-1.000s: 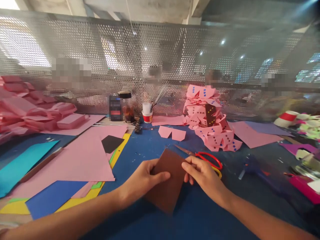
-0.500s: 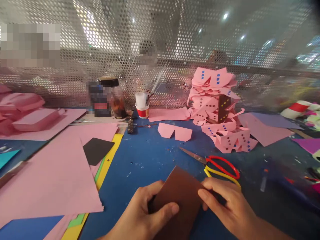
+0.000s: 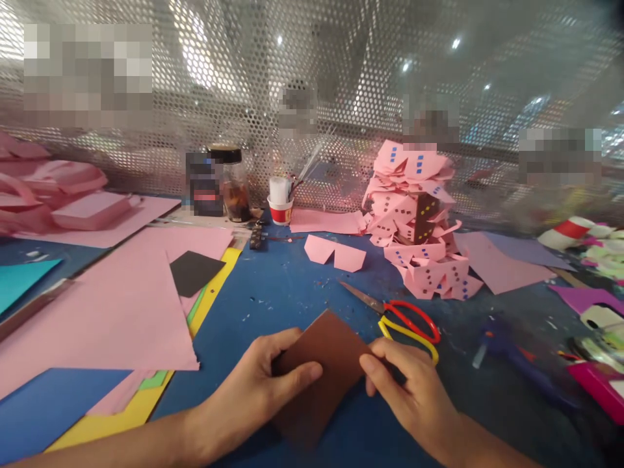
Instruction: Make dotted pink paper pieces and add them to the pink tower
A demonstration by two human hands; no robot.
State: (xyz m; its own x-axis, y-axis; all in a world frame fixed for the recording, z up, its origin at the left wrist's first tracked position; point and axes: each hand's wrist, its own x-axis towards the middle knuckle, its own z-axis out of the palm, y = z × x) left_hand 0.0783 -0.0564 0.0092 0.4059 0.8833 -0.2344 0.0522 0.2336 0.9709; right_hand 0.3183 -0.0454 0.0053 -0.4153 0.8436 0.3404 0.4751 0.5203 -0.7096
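Observation:
A sheet of brown paper [image 3: 326,357] is held above the blue table, one corner pointing away from me. My left hand [image 3: 273,374] grips its left side, thumb flat on top and fingers beneath. At the right corner, my right hand [image 3: 407,377] pinches the edge between thumb and fingers. Just beyond that hand lie scissors [image 3: 383,309] with one red and one yellow handle loop, blades pointing left. A pink paper cutout shaped like a mask [image 3: 335,253] lies farther back. Behind the scissors rises a pile of pink paper cutouts [image 3: 414,221] dotted with small coloured squares.
Pink sheets [image 3: 112,305] cover the left side, with a black piece [image 3: 195,273] on top. A paper cup [image 3: 281,211] and a lidded jar [image 3: 236,188] stand by the perforated metal screen [image 3: 331,78]. A blue glue gun [image 3: 517,364] lies at right.
The view has shifted, so most things on the table sit a little differently in frame. Both hands still hold the brown paper, and its lower part now looks more bent.

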